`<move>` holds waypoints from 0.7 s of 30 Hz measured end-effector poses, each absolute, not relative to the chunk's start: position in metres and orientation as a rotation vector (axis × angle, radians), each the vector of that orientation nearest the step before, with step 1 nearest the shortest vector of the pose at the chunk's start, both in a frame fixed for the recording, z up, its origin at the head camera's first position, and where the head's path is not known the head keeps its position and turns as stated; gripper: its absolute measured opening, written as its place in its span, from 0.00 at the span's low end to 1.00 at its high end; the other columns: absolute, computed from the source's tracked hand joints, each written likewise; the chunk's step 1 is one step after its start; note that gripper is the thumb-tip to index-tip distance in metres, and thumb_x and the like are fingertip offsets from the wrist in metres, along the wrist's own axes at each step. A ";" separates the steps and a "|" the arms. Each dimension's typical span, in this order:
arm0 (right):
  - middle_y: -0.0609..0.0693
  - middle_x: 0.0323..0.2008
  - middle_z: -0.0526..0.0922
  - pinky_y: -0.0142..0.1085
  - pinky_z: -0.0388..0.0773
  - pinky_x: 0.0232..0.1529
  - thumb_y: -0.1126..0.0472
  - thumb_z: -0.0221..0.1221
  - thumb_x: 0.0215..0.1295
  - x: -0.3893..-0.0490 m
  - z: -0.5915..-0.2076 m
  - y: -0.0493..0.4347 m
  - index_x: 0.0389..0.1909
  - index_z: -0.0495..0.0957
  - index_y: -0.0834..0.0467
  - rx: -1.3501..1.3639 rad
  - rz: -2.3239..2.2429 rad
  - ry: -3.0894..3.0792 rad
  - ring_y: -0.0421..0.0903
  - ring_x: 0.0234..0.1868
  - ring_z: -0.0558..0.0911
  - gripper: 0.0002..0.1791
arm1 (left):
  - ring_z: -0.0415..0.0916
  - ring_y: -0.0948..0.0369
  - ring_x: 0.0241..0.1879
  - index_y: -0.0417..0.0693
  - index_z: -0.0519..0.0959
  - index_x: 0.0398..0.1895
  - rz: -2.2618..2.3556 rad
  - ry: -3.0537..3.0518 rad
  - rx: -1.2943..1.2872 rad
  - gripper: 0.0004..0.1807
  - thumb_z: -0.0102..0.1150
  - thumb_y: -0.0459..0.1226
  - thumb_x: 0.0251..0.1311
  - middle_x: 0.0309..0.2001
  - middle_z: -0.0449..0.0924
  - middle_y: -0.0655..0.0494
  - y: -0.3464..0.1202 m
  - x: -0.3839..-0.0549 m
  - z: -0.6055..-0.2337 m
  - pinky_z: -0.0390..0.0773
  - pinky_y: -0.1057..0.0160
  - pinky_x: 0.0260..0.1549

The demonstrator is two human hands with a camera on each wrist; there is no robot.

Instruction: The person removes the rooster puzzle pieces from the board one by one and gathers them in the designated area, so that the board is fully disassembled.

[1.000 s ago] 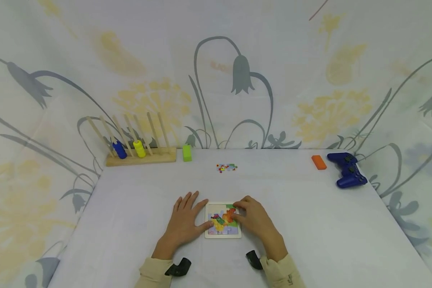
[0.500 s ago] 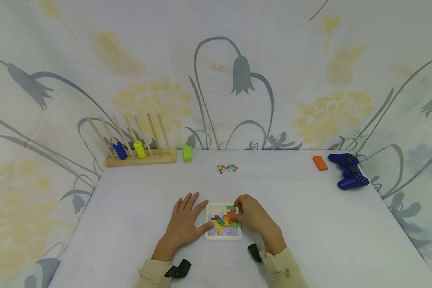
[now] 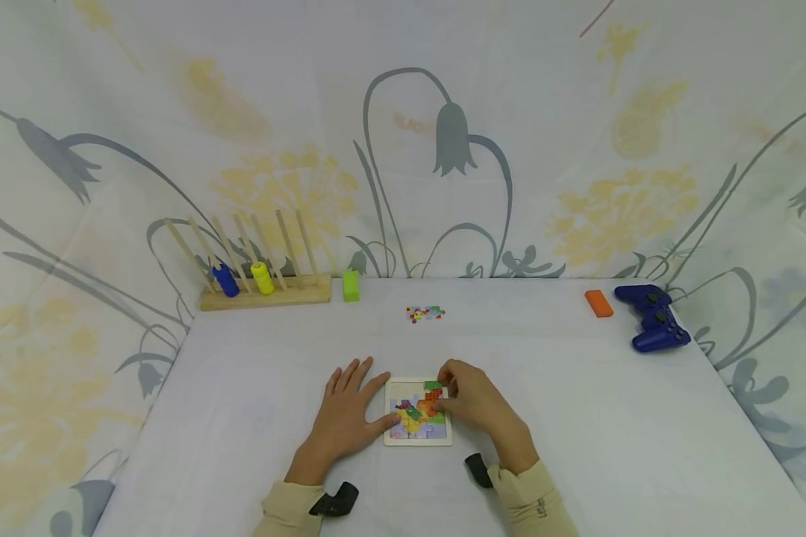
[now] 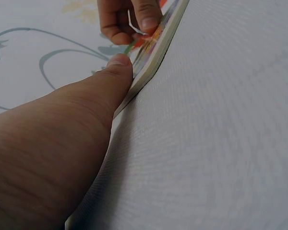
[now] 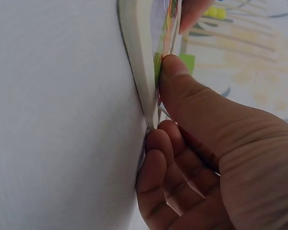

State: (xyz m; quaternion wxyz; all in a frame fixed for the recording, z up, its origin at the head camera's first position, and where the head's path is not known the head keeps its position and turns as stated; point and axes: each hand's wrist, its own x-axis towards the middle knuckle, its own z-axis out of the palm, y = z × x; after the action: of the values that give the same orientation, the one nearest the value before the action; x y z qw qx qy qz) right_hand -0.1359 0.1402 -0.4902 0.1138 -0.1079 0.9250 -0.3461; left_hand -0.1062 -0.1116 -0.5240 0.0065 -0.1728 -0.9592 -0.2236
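A jigsaw puzzle (image 3: 411, 430) with a colourful picture lies in a pale square tray (image 3: 416, 442) in front of me. My left hand (image 3: 341, 426) is spread along the tray's left side, its thumb on the puzzle and its index fingertip at the far left corner. On the other side, my right hand (image 3: 480, 403) has its thumb on the picture and its other fingers curled at the tray's right edge. Between thumb and index finger it seems to pinch a green and red puzzle piece (image 3: 433, 390), partly hidden by the fingers. A pale area shows at the puzzle's upper left.
Loose puzzle pieces (image 3: 426, 313) lie farther back on the white table. A wooden peg stand (image 3: 289, 291) with blue and yellow rings stands at the back left, beside a green block (image 3: 351, 286). At the back right are an orange block (image 3: 598, 303) and a blue game controller (image 3: 654, 319).
My right index finger has drawn back toward the tray's right edge, showing more of the green and red corner. The left hand keeps its place.
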 end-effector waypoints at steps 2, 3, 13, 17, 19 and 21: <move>0.46 0.30 0.77 0.35 0.73 0.35 0.62 0.75 0.56 -0.136 -0.491 0.140 0.41 0.77 0.55 -0.308 -1.031 2.705 0.42 0.33 0.73 0.17 | 0.52 0.42 0.79 0.58 0.72 0.72 -0.693 -3.003 -0.539 0.40 0.63 0.63 0.59 0.78 0.60 0.45 -0.111 -0.106 -0.525 0.50 0.36 0.76; 0.46 0.30 0.77 0.35 0.72 0.35 0.62 0.75 0.56 -0.136 -0.492 0.141 0.41 0.77 0.55 -0.310 -1.034 2.704 0.42 0.32 0.73 0.17 | 0.52 0.42 0.79 0.58 0.72 0.72 -0.692 -3.004 -0.539 0.40 0.63 0.63 0.59 0.78 0.60 0.45 -0.111 -0.106 -0.525 0.49 0.36 0.76; 0.43 0.35 0.80 0.32 0.73 0.35 0.62 0.74 0.57 -0.135 -0.491 0.141 0.47 0.82 0.55 -0.375 -1.043 2.699 0.40 0.33 0.74 0.18 | 0.53 0.42 0.79 0.57 0.72 0.72 -0.684 -2.996 -0.549 0.41 0.63 0.64 0.59 0.78 0.60 0.45 -0.112 -0.107 -0.525 0.50 0.36 0.76; 0.43 0.34 0.80 0.32 0.73 0.37 0.63 0.74 0.57 -0.135 -0.491 0.141 0.47 0.83 0.54 -0.362 -1.041 2.699 0.39 0.34 0.75 0.16 | 0.54 0.42 0.78 0.57 0.73 0.72 -0.685 -2.986 -0.548 0.40 0.63 0.64 0.59 0.78 0.61 0.45 -0.112 -0.107 -0.526 0.51 0.36 0.76; 0.43 0.34 0.80 0.33 0.74 0.38 0.63 0.73 0.58 -0.135 -0.492 0.141 0.47 0.83 0.54 -0.354 -1.038 2.698 0.39 0.34 0.75 0.16 | 0.54 0.42 0.78 0.57 0.73 0.72 -0.679 -2.982 -0.547 0.40 0.63 0.64 0.59 0.78 0.61 0.45 -0.112 -0.107 -0.526 0.51 0.36 0.76; 0.42 0.34 0.80 0.32 0.75 0.38 0.63 0.73 0.58 -0.136 -0.493 0.141 0.47 0.84 0.54 -0.348 -1.039 2.693 0.39 0.35 0.75 0.16 | 0.54 0.42 0.78 0.57 0.73 0.72 -0.671 -2.983 -0.547 0.40 0.63 0.64 0.59 0.78 0.61 0.45 -0.112 -0.107 -0.525 0.52 0.36 0.76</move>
State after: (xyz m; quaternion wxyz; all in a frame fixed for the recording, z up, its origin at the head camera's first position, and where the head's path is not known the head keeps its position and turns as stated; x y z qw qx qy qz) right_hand -0.1357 0.1410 -0.4930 0.1167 -0.1189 0.9200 -0.3548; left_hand -0.1069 -0.1119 -0.5252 0.0179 -0.1760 -0.9602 -0.2160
